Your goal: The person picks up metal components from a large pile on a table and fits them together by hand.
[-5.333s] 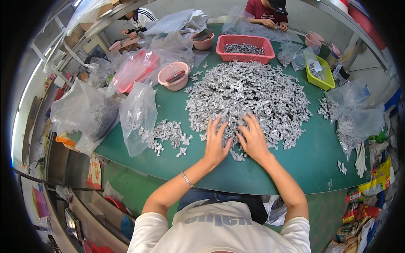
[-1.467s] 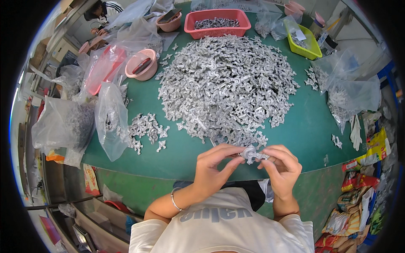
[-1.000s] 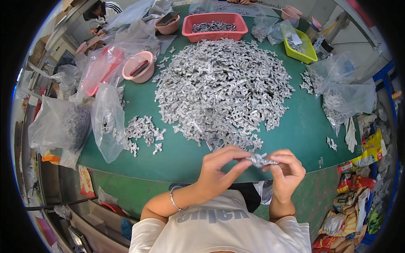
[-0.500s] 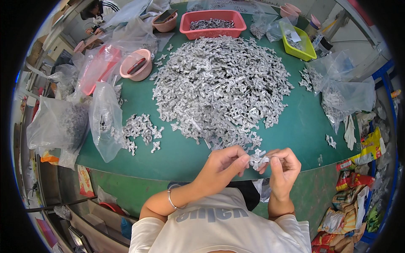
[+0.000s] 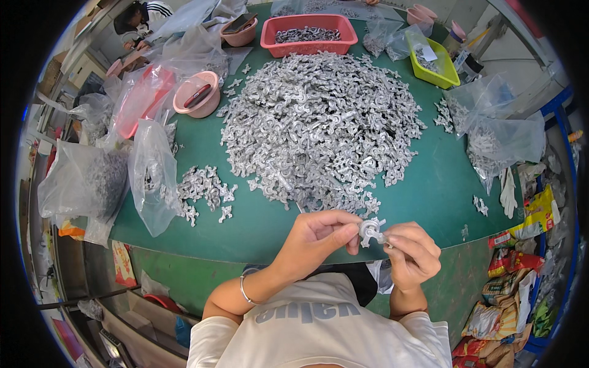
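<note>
1. my left hand (image 5: 316, 239) has thumb and forefinger closed to a narrow pinch on the left edge of a small silver-grey metal casting (image 5: 370, 231).
2. my right hand (image 5: 416, 254) pinches its right end, fingertips drawn in with hardly any gap.
3. the casting is up between my hands, in front of my shirt (image 5: 313, 334) and near the front edge of the green tabletop (image 5: 245, 236).
4. i grip it only by its margins, probably so its middle isn't covered.
5. it shows a rounded, ring-like centre and short lobed arms, dull with bright glints; finer detail is too small to tell.
6. the big heap of similar castings (image 5: 319, 122) sits centrally, likely for easy reach by both hands; a smaller cluster (image 5: 205, 187) lies apart at left.
</note>
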A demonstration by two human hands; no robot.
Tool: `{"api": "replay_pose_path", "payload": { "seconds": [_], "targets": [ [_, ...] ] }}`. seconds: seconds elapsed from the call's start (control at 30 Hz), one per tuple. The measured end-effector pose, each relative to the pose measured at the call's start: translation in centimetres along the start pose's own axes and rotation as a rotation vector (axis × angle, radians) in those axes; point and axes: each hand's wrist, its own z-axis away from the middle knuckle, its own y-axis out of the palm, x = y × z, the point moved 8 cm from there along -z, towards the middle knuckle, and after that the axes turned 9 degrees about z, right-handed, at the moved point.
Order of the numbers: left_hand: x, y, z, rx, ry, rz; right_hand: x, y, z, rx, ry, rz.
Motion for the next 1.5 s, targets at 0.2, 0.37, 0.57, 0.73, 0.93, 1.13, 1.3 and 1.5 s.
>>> {"api": "replay_pose_path", "payload": {
  "seconds": [0.2,0.37,0.57,0.73,0.93,1.13,1.3,1.5],
  "targets": [
    [0.0,0.1,0.0,0.006,-0.002,0.011,0.0,-0.1,0.0,-0.006,0.01,-0.015],
    [0.1,0.1,0.1,0.009,0.003,0.025,-0.1,-0.2,0.1,-0.018,0.02,-0.019],
    [0.0,0.3,0.1,0.027,0.011,0.03,-0.2,-0.3,0.2,-0.035,0.044,-0.024],
    [-0.1,0.4,0.1,0.042,0.019,0.018,-0.5,-0.4,0.3,-0.058,0.061,-0.052],
    [-0.1,0.5,0.1,0.037,0.031,0.007,-1.3,-0.5,0.8,-0.046,0.187,-0.077],
    [-0.3,0.3,0.0,-0.028,0.046,-0.035,-2.2,0.0,0.9,0.027,0.206,-0.11],
    [0.0,0.2,-0.2,0.027,0.155,-0.47,-4.5,1.0,2.7,0.119,0.522,-0.31],
    [4.9,-1.9,-0.4,0.041,-0.133,-0.41,-6.7,4.0,6.6,0.388,1.052,-0.823]
  ]
}}
